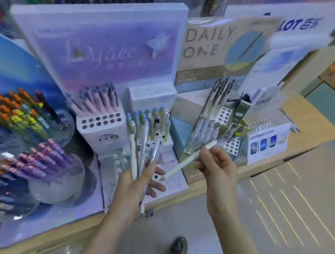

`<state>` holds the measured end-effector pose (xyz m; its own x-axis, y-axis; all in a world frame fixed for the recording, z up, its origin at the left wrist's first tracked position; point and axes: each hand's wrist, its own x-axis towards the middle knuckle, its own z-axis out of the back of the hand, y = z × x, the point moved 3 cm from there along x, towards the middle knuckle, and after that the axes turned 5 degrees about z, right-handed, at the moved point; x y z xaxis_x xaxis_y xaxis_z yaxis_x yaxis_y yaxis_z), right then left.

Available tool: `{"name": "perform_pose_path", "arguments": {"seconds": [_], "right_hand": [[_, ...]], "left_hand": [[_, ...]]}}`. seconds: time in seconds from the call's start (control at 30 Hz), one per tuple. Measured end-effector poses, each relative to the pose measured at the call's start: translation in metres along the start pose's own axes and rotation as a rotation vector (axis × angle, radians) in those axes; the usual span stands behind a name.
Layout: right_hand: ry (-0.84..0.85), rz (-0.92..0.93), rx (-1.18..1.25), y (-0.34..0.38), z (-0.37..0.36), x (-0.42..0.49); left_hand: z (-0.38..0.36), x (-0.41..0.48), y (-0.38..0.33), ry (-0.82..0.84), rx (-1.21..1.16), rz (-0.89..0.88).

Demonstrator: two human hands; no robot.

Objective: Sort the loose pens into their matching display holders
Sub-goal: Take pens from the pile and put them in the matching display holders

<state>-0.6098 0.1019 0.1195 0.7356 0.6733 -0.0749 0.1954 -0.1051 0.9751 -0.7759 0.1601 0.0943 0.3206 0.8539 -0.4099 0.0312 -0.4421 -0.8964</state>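
Note:
My left hand grips a bunch of several loose pens, white and clear-bodied, fanned upward in front of the lilac display. My right hand pinches a single cream-white pen, held slantwise with its tip down toward my left hand. Behind stand the holders: a white block with pink pens, a block of blue-capped pale pens, and the "Daily One" stand with grey and white pens. The picture is blurred by motion.
Round clear cups at the left hold orange and yellow pens and purple pens. A white box display stands at the right on the wooden shelf. My shoe shows on the floor below.

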Motion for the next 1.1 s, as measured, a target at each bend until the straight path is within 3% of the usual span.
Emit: {"name": "perform_pose_path", "arguments": {"seconds": [0.13, 0.33, 0.83, 1.1], "right_hand": [[-0.153, 0.172, -0.1, 0.026, 0.052, 0.063], [-0.037, 0.449, -0.457, 0.062, 0.06, 0.148], [0.25, 0.463, -0.825, 0.02, 0.03, 0.184], [0.187, 0.462, -0.906, 0.016, 0.025, 0.188]], "left_hand": [[-0.048, 0.014, -0.003, -0.015, 0.051, -0.056], [-0.086, 0.038, -0.017, -0.065, 0.009, -0.107], [-0.088, 0.09, -0.024, 0.046, 0.076, -0.082], [-0.111, 0.093, -0.029, 0.093, -0.068, -0.094]]}}
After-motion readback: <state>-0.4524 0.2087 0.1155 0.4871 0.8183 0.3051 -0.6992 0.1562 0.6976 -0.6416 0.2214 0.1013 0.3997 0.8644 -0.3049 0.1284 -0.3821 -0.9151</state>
